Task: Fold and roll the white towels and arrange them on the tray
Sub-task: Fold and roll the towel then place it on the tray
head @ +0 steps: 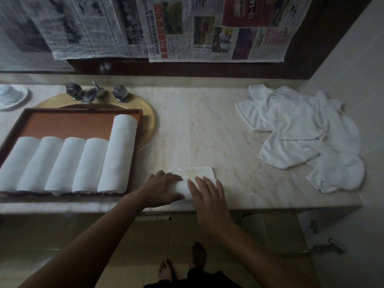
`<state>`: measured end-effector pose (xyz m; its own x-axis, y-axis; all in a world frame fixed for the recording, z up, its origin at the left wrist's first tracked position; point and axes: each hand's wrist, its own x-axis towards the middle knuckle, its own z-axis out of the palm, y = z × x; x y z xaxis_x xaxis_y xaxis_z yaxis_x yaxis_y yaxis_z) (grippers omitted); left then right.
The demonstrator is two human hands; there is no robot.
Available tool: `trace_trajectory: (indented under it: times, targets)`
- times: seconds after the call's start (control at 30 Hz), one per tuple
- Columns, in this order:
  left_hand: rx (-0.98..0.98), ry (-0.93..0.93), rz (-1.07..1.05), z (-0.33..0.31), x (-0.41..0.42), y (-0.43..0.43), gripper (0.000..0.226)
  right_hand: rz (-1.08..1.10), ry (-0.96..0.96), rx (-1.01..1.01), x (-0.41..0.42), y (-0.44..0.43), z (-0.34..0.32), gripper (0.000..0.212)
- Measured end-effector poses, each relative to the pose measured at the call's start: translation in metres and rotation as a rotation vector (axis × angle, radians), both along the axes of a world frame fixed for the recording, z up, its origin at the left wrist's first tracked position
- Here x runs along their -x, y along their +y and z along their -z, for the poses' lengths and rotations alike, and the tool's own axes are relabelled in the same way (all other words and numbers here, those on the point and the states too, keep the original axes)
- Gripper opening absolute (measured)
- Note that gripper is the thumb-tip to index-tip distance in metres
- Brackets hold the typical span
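Observation:
A white towel lies on the marble counter near its front edge, mostly rolled up, with a short flat strip left on the far side. My left hand and my right hand press side by side on top of the roll. To the left stands a brown wooden tray holding several rolled white towels in a row; the rightmost roll is longer. A loose heap of unfolded white towels lies at the right end of the counter.
A gold sink basin with chrome taps sits behind the tray. A white dish stands at the far left. Newspaper sheets hang over the back wall. A tiled wall closes the right side.

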<state>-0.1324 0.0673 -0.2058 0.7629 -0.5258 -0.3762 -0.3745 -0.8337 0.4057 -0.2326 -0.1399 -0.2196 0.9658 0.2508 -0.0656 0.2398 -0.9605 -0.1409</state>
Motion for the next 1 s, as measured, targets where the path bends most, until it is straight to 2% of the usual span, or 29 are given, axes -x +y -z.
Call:
trace_trajectory:
  times: [0.2, 0.43, 0.57, 0.77, 0.9, 1.0]
  targets:
    - [0.067, 0.065, -0.173, 0.007, 0.009, 0.017, 0.092, -0.027, -0.045, -0.027, -0.017, -0.006, 0.002, 0.064]
    - [0.265, 0.114, -0.397, 0.011, 0.014, 0.004, 0.089, -0.042, 0.117, -0.071, -0.055, -0.011, -0.007, 0.061]
    - [0.256, 0.112, -0.468, 0.013, 0.011, 0.001, 0.088, -0.077, 0.186, -0.053, -0.072, -0.014, -0.014, 0.063]
    - [0.259, 0.154, -0.570, 0.009, -0.004, -0.007, 0.086, -0.061, 0.019, -0.046, -0.037, 0.008, -0.010, 0.083]
    - [0.273, 0.174, -0.695, 0.006, -0.003, -0.016, 0.064, -0.063, 0.043, 0.030, -0.050, 0.004, 0.000, 0.110]
    - [0.346, 0.267, -0.828, 0.007, 0.002, -0.016, 0.065, -0.084, 0.119, 0.098, -0.080, 0.000, -0.007, 0.115]
